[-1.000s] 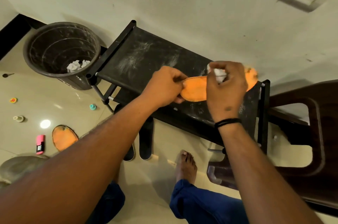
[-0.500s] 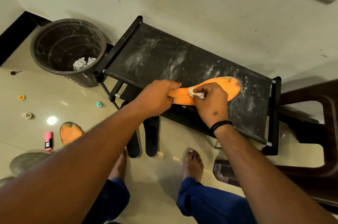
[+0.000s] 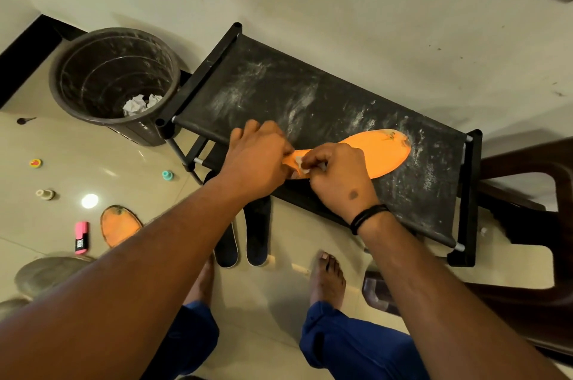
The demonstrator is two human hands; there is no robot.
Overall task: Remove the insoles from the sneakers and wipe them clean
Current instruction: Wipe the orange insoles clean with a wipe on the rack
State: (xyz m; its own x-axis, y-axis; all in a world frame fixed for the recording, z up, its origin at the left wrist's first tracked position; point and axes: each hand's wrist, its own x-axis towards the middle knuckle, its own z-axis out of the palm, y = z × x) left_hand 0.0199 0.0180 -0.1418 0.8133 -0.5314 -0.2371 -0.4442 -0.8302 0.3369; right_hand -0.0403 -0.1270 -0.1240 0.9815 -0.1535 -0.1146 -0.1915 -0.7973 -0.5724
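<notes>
An orange insole (image 3: 376, 153) lies flat on the dusty black top of a shoe rack (image 3: 279, 91), toe end to the right. My left hand (image 3: 255, 159) grips its heel end. My right hand (image 3: 336, 173) pinches a small white wad of tissue (image 3: 300, 162) and presses it on the insole near the heel, close to my left hand. A second orange insole (image 3: 119, 224) lies on the floor at the left, partly hidden by my left forearm.
A dark bin (image 3: 114, 82) with crumpled white paper stands left of the rack. A pair of dark slippers (image 3: 242, 237) sits under the rack's front. A pink marker (image 3: 82, 237) and small caps lie on the floor. A brown chair (image 3: 527, 224) stands at the right.
My right hand has slid with the tissue from the toe end of the insole leftward to the heel end. The insole now lies flat on the rack.
</notes>
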